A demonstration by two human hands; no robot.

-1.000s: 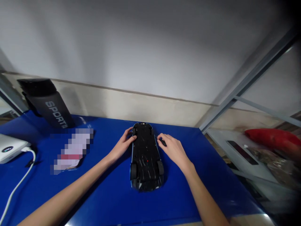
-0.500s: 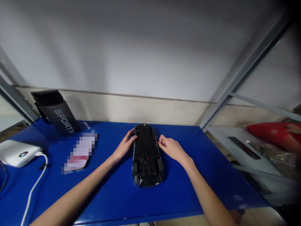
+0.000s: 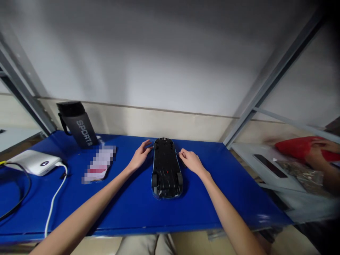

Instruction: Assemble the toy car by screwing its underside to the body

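Head | left hand point(image 3: 139, 157) spread beside upturned toy car point(image 3: 166, 163) | right hand point(image 3: 191, 161) curled, cannot tell if gripping | phone point(image 3: 100, 163) pixelated

We see only the underside of the toy car point(image 3: 167, 163); its roof is hidden beneath. Whatever the right hand point(image 3: 190, 160) pinches is too concealed by its curled fingers point(image 3: 182, 156) for us to name. We cannot tell whether the left hand point(image 3: 139, 157) touches the car's edge. Pixelation masks the phone's screen point(image 3: 101, 161). The black cable point(image 3: 28, 189) leaves at the left edge, and the white cable point(image 3: 54, 200) vanishes behind our left forearm point(image 3: 90, 212). Another person's hand point(image 3: 317, 152) and the bag point(image 3: 304, 175) are blurred.
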